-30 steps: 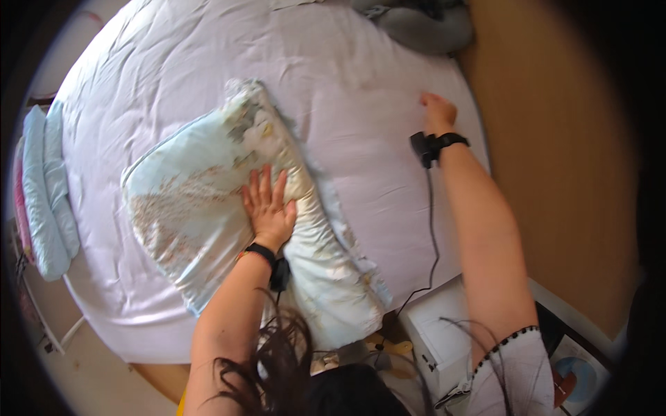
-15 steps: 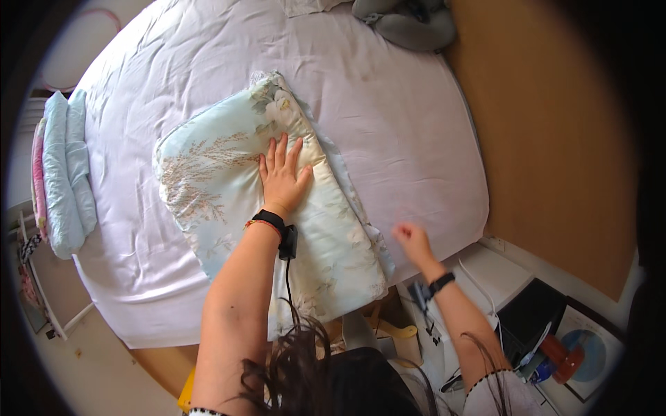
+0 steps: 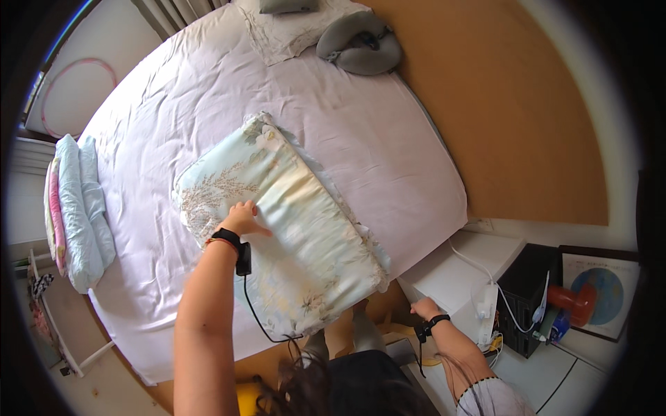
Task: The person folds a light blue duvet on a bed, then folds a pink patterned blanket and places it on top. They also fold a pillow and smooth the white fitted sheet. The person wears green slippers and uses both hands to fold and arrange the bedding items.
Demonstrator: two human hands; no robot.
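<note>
A folded pale-blue quilt (image 3: 316, 236), patterned with flowers and brown sprigs, lies askew near the front of the bed. Over its left part is my left hand (image 3: 243, 218), fingers slightly bent and thumb spread apart, holding nothing. Whether the fingertips touch the cloth, I cannot tell. My right hand (image 3: 426, 309) is off the bed to the right, beside a white cabinet, its fingers curled into a loose fist with nothing showing in it. Both wrists wear black bands with small devices.
Lilac sheet (image 3: 374, 159) covers the bed. At its far end lie a grey neck pillow (image 3: 361, 59) and a pale pillow (image 3: 284, 31). Rolled light-blue bedding (image 3: 76, 215) rests along the left edge. The white cabinet (image 3: 461, 267), a black crate (image 3: 527, 298) and cables are at right.
My left hand has left its flat press on the quilt's middle and moved toward its left side. My right hand has drawn back lower, away from the bed edge. The view has shifted.
</note>
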